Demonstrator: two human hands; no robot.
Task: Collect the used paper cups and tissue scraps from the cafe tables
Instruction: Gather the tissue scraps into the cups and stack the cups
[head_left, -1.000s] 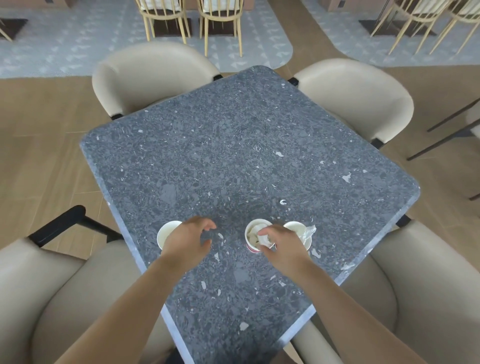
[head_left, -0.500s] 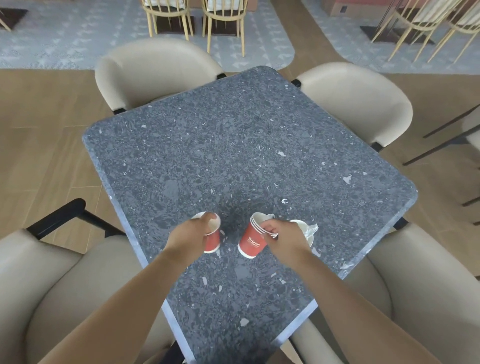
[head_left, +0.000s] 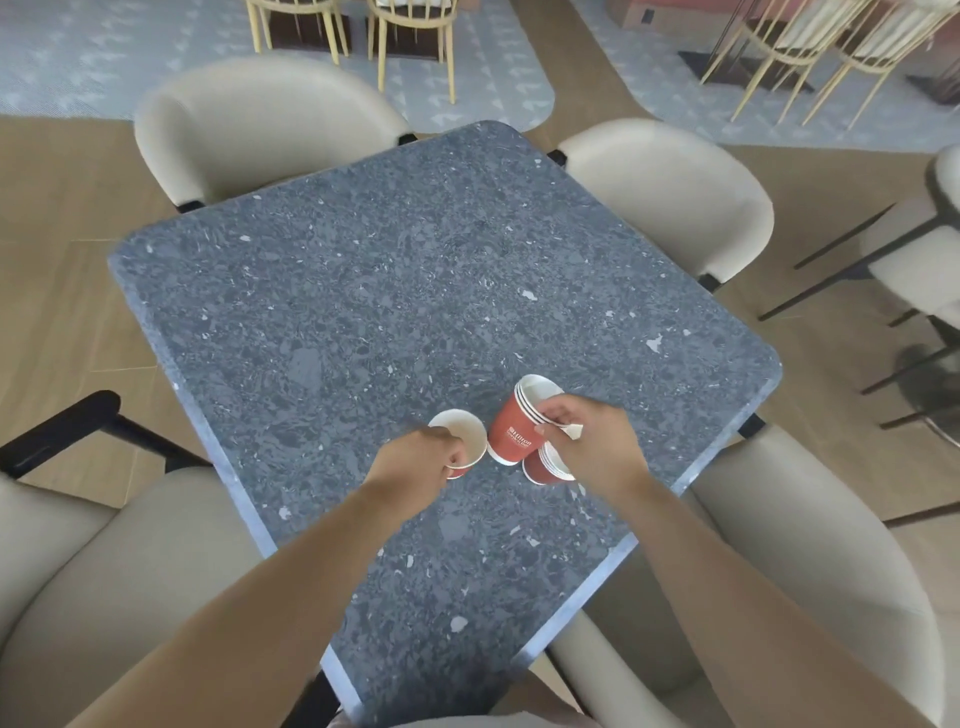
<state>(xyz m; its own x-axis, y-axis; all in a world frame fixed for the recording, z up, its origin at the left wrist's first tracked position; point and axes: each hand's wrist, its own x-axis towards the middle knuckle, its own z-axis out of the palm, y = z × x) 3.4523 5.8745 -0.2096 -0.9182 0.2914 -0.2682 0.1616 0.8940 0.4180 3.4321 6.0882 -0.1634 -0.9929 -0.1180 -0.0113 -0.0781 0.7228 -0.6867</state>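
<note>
Nesting step: left hand (head_left: 415, 462) curled round single cup (head_left: 461, 432), right hand (head_left: 587, 441) pinching tilted cup stack (head_left: 513, 434) at rim; align mouths, slide in gently.

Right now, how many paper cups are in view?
3. One cup is gripped by the left hand; a tilted cup is held by the right hand; a third cup sits on the table under that hand, partly hidden. Layered rims may mean nested extras.

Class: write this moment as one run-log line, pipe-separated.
left hand grips paper cup | right hand grips tilted cup stack | third cup beneath right hand
</note>
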